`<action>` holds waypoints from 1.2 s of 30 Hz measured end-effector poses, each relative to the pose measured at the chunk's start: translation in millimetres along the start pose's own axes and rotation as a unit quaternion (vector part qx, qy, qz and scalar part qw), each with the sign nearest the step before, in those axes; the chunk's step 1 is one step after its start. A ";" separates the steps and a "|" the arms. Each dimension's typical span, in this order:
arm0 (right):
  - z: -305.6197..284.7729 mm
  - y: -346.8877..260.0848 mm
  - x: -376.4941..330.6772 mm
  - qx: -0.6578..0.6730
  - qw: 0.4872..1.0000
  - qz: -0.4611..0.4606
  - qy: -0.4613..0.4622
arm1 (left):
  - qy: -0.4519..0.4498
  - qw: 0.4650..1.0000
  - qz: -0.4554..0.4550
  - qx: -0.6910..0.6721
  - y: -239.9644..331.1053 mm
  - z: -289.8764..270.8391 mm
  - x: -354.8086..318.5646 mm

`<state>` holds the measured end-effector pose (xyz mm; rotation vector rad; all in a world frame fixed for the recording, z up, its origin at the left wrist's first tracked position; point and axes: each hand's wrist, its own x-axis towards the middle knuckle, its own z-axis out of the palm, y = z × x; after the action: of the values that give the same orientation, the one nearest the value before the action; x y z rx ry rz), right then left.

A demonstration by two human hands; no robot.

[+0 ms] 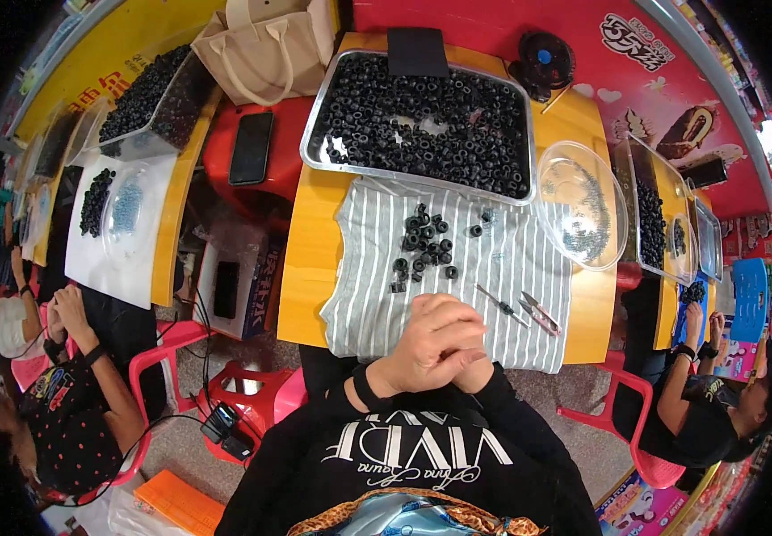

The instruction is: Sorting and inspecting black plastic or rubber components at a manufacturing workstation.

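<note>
My left hand (429,344) and my right hand (473,373) are clasped together at the near edge of a grey striped cloth (364,268). The fingers are closed round each other, and whatever may lie between the palms is hidden. Just beyond my hands, several small black ring-shaped parts (426,239) lie loose on the cloth. Right of them rest a thin pointed tool (503,305) with a black piece midway along it, and a pair of small snips (540,314). Neither tool is touched.
A metal tray (309,134) full of black rings stands at the back, with a round clear tub (622,214) of tiny parts on its right. Behind are a small black fan (544,61) and a beige bag (270,54). A phone (251,147) lies left; people sit on both sides.
</note>
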<state>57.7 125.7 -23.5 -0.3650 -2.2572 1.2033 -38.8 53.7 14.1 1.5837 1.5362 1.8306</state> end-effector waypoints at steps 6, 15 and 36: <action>-35.7 -29.0 13.4 0.406 0.834 0.367 0.067 | 0.117 0.987 -0.092 0.064 5.3 -33.5 -10.0; -26.3 -55.3 7.3 0.520 0.785 0.330 0.066 | 0.099 0.988 -0.118 -0.012 17.5 -21.6 -24.0; -198.6 -39.3 2.7 0.198 0.920 0.272 0.199 | 0.062 0.986 -0.153 -0.006 7.2 -29.0 -41.6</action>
<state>172.2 239.4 98.8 -1.0177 -1.5536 1.6401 -45.0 4.3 2.0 1.1696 1.7074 1.7867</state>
